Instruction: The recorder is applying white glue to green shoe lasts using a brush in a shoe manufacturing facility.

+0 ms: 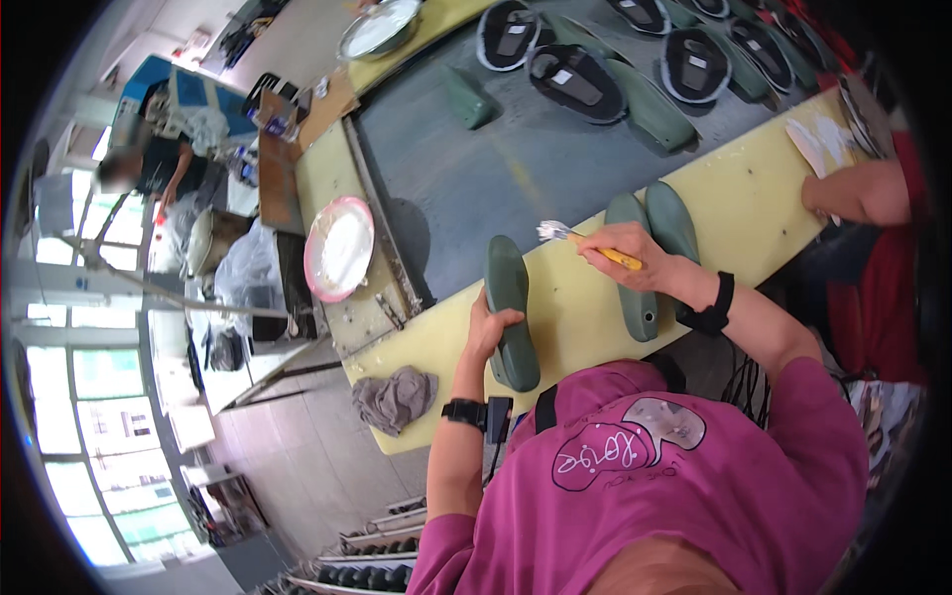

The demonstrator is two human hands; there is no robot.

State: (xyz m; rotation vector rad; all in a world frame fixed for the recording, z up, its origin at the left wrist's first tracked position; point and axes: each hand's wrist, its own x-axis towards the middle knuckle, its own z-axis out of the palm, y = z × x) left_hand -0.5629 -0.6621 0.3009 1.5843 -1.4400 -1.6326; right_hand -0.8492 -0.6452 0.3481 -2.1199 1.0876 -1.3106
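My left hand (486, 322) is closed round the side of a green shoe last (509, 288), which stands sole up on the yellow bench board (580, 288). Between the fingers of my right hand (625, 253) is a brush (623, 259) with a yellow handle. White paste coats its bristles, which point left toward the held last without touching it. Under my right hand and wrist lie two more green lasts, one (635, 307) partly covered by the hand and another (672, 220) just beyond it.
A pink-rimmed bowl of white paste (340, 248) sits on the left ledge, near a crumpled grey cloth (395, 400). Dark shoe uppers (575, 81) and more lasts (650, 109) lie across the grey belt. At right, a co-worker's arm (858, 193) reaches onto the board.
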